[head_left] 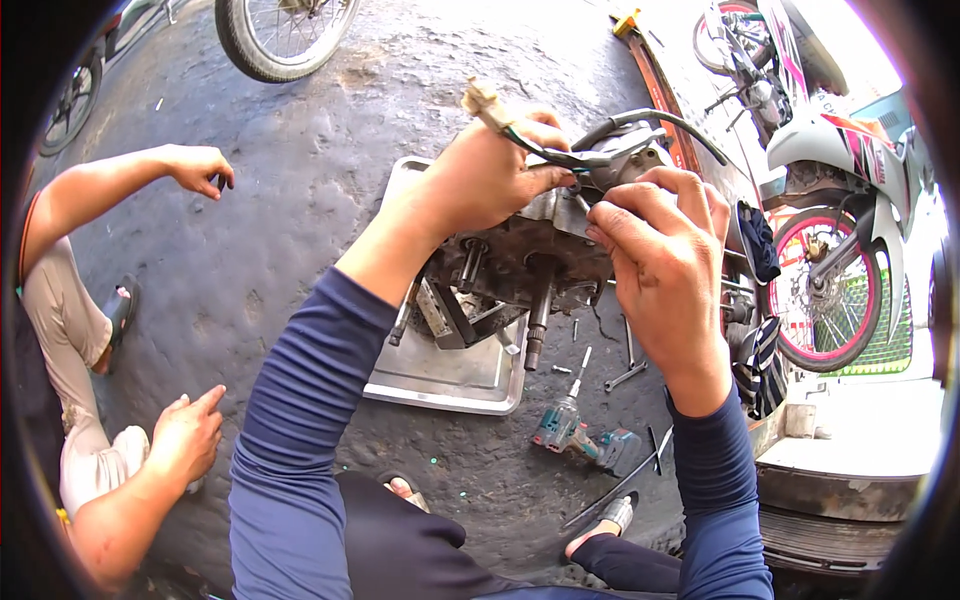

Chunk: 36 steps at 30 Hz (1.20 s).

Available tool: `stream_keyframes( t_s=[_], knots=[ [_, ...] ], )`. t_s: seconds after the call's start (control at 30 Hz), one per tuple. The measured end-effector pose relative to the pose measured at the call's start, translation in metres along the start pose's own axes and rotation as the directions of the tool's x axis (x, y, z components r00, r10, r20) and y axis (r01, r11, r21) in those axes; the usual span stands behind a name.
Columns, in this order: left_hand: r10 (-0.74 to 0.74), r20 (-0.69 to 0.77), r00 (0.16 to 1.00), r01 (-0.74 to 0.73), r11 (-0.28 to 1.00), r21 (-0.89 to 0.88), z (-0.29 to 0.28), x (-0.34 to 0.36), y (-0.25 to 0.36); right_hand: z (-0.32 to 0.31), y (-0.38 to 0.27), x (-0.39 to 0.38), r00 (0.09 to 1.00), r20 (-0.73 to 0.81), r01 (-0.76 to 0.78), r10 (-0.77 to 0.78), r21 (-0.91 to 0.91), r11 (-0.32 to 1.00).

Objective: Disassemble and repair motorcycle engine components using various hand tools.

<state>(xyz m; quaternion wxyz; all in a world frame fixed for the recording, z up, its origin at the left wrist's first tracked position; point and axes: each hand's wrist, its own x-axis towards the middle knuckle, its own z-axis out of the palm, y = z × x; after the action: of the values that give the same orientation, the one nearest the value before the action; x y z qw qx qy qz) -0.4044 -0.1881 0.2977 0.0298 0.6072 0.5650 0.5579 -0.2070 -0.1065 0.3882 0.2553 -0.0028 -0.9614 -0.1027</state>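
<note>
A motorcycle engine block (510, 275) with metal shafts rests on a stand over a silver tray (450, 388). My left hand (470, 185) reaches over its top. Its fingers are closed on a dark wire harness (545, 152), whose pale plug end (482, 103) sticks up past the knuckles. On the engine's right side is my right hand (665, 240), thumb and fingers pinched close to the casing. Whatever sits in that pinch is hidden by the fingers. A black cable (665, 115) arches over the rounded casing behind both hands.
A cordless driver (575, 435), a wrench (627, 377) and loose bolts lie on the dark floor. At left, another person's hands (190, 435) hover nearby. A motorcycle with a pink-rimmed wheel (825, 290) stands at right; another wheel (285, 40) is at the back.
</note>
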Motion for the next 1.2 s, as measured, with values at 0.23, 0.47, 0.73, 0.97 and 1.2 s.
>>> stream_keyframes(
  t_s=[0.23, 0.47, 0.73, 0.97, 1.2],
  knots=[
    [0.01, -0.021, 1.0, -0.009, 0.999, 0.043, 0.007, -0.001, -0.006, 0.005, -0.007, 0.001, 0.999, 0.04, -0.009, 0.014, -0.128, 0.992],
    [0.029, -0.014, 0.999, -0.027, 0.996, 0.088, 0.01, -0.001, -0.006, 0.006, -0.007, 0.004, 0.998, 0.064, 0.003, 0.009, -0.189, 0.982],
    [-0.01, 0.069, 0.998, -0.006, 0.973, 0.229, -0.001, -0.005, 0.006, 0.022, -0.017, 0.021, 0.984, -0.008, -0.17, 0.178, -0.349, 0.922],
    [-0.164, 0.201, 0.966, 0.104, 0.954, 0.281, -0.005, -0.008, 0.014, 0.004, -0.008, -0.003, 0.965, -0.199, -0.194, 0.169, -0.116, 0.974],
    [-0.237, 0.092, 0.967, 0.129, 0.769, 0.626, 0.011, -0.004, 0.033, 0.106, -0.002, -0.235, 0.543, 0.28, -0.833, 0.792, 0.295, 0.468]
  ],
)
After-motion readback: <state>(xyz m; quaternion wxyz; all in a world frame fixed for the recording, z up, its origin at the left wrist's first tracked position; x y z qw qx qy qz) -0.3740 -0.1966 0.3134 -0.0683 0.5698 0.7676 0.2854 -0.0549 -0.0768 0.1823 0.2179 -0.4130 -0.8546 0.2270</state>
